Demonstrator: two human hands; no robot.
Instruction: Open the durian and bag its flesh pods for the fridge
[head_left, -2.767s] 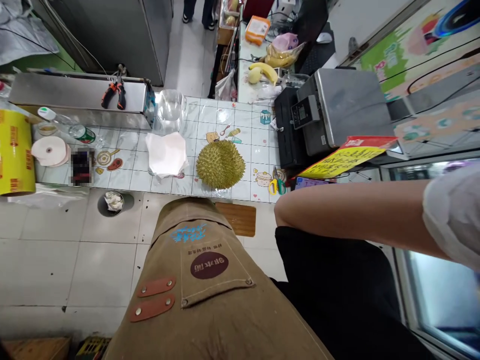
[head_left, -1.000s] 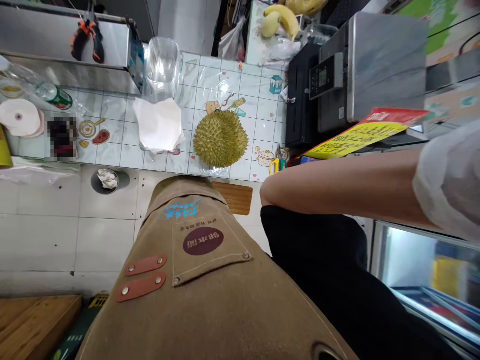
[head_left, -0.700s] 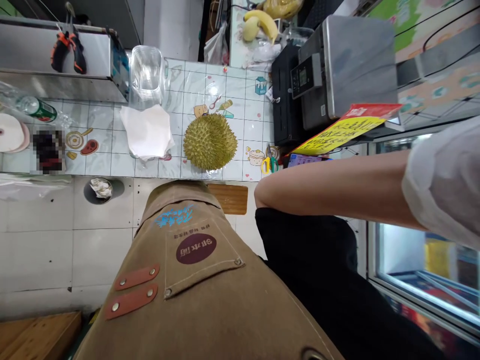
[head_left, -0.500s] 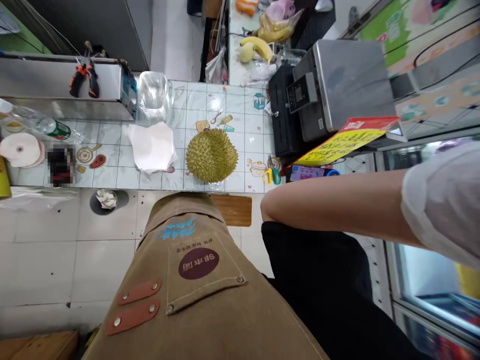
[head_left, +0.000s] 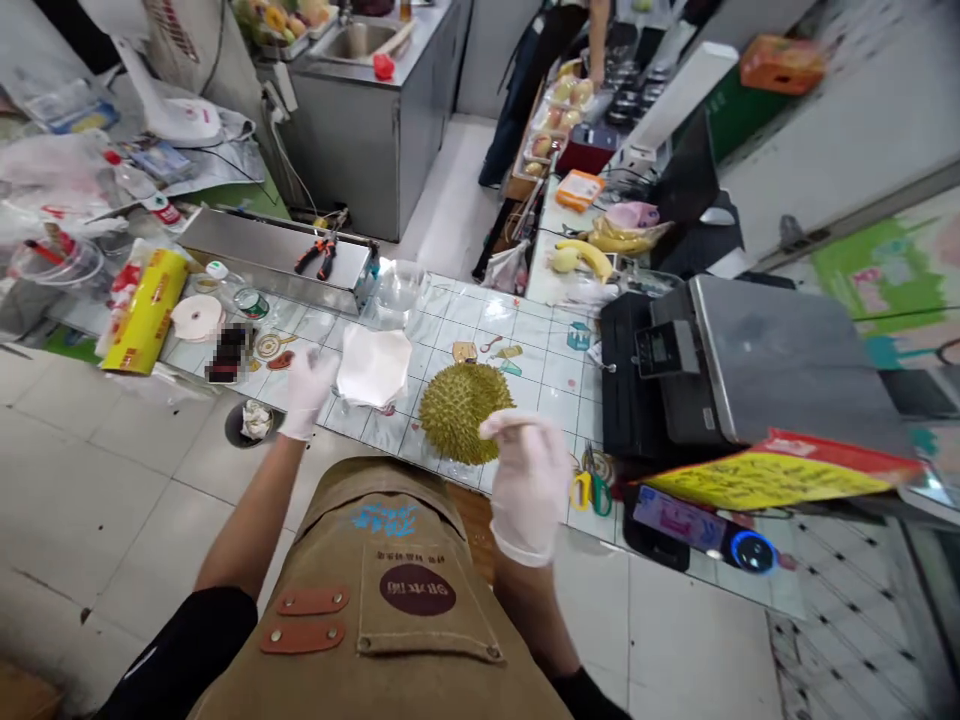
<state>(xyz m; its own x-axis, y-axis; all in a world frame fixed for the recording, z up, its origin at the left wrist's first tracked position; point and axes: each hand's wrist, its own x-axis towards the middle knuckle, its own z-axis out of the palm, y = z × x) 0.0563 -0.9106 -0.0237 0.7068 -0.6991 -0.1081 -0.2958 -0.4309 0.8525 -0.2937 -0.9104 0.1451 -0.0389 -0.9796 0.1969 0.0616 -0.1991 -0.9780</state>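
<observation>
A whole spiny green-brown durian [head_left: 461, 405] rests on the tiled-pattern counter near its front edge. My right hand [head_left: 531, 485], in a thin white glove, is in front of the durian's right side and covers part of it. Its fingers curl toward the fruit; whether they touch it, or hold anything, I cannot tell. My left hand [head_left: 309, 388], gloved the same way, hovers by the counter's front edge, left of a stack of white paper sheets [head_left: 373, 366]. Motion smears its fingers.
Scissors with yellow and green handles [head_left: 591, 490] and a phone [head_left: 684, 522] lie to the right, before a black-and-steel scale machine [head_left: 765, 360]. Behind are pliers [head_left: 316, 258] on a metal box and a clear plastic container [head_left: 400, 293]. A yellow roll box [head_left: 146, 312] is at left.
Both my gloved hands have come into view over the counter's front edge. Another person's bare forearm at right is gone. The view has tilted up, showing more of the room.
</observation>
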